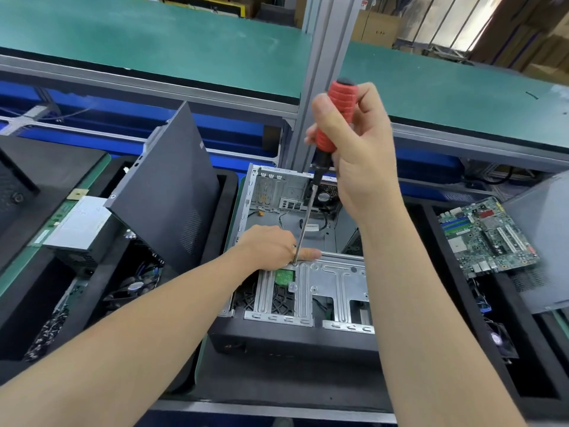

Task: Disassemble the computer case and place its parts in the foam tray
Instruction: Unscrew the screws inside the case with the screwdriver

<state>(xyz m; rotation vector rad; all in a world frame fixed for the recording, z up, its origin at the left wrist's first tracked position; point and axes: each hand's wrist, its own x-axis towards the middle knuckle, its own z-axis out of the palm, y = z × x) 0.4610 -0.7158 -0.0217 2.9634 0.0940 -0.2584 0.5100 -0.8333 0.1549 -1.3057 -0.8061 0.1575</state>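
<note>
The open computer case [277, 192] lies on its side in the middle, with a silver drive bracket [335, 282] across its near half. My right hand [360, 155] grips a red-handled screwdriver [337, 115] held upright; its shaft runs down to a screw at the bracket's far left corner. My left hand [274, 246] rests on the bracket's edge, fingers pinched around the screwdriver tip. A black foam tray [228, 180] on the left holds a dark side panel [172, 192] leaning upright, a power supply [77, 226] and a fan [135, 286].
On the right, another black foam tray [443, 272] holds a green motherboard [486, 238] and a grey panel [542, 241]. An aluminium post [320, 72] rises behind the case. A green-topped shelf [154, 41] spans the back.
</note>
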